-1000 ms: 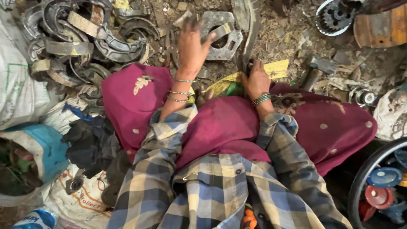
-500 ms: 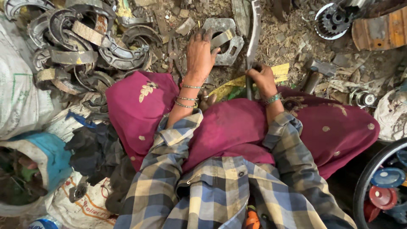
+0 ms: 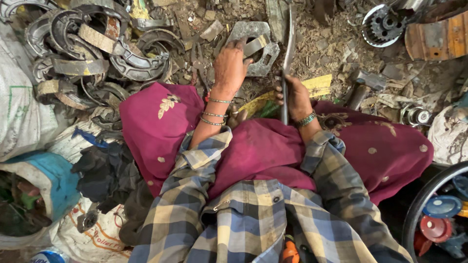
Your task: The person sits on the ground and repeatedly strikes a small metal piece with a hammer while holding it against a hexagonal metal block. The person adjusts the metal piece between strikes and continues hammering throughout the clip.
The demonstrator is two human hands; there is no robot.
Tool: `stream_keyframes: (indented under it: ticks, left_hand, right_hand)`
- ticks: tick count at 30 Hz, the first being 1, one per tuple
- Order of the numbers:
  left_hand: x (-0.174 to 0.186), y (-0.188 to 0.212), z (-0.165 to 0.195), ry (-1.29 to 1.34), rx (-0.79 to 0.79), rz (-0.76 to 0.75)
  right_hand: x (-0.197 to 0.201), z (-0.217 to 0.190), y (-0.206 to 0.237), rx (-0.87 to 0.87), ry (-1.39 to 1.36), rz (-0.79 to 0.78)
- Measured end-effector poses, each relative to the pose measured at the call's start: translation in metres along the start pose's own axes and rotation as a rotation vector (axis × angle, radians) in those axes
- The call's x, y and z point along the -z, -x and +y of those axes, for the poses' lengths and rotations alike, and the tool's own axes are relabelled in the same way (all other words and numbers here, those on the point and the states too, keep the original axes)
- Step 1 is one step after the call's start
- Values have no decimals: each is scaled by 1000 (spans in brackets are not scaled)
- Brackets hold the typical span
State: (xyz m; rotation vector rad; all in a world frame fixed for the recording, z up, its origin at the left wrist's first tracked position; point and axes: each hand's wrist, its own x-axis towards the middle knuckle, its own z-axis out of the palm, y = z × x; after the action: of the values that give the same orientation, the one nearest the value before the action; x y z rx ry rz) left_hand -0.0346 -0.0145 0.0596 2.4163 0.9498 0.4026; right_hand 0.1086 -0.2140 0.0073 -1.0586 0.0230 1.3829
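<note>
Here left hand [image 3: 230, 65] lay spread on metal plate [image 3: 253, 46] on the ground; right hand [image 3: 294, 97] gripped a rod [image 3: 287, 53].

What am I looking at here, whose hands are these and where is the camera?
The camera is worn on a person's head and looks down, so you see their own checked sleeves, their lap in dark red cloth, and both hands. The left hand reaches forward and rests on a flat grey metal plate with cut-out holes, lying on littered ground. The right hand grips a long thin metal bar that points away from the person. To the left lies a heap of curved brake shoes beside white sacks. At the top right is a toothed gear wheel, and a small hammer lies near the right knee.
</note>
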Motion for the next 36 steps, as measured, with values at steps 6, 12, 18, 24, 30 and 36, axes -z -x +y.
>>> stream_keyframes:
  ticks: [6,12,18,24,30,36]
  left_hand:
    - [-5,-3,-4,-8,55,-91]
    - [-22,-3,-11,16,-35,75]
    - [-24,-5,-12,43,-33,71]
    - [-22,-7,-8,13,-29,49]
    - [-36,-2,-5,15,-90,148]
    - [-32,-8,-3,-94,79,-88]
  right_hand:
    - [4,16,-8,394,640,133]
    - [-9,27,17,736,1274,366]
    - [2,40,6,641,1521,319]
    - [13,37,2,571,1463,359]
    - [28,29,25,1120,1010,353]
    - [26,38,-6,715,1706,356]
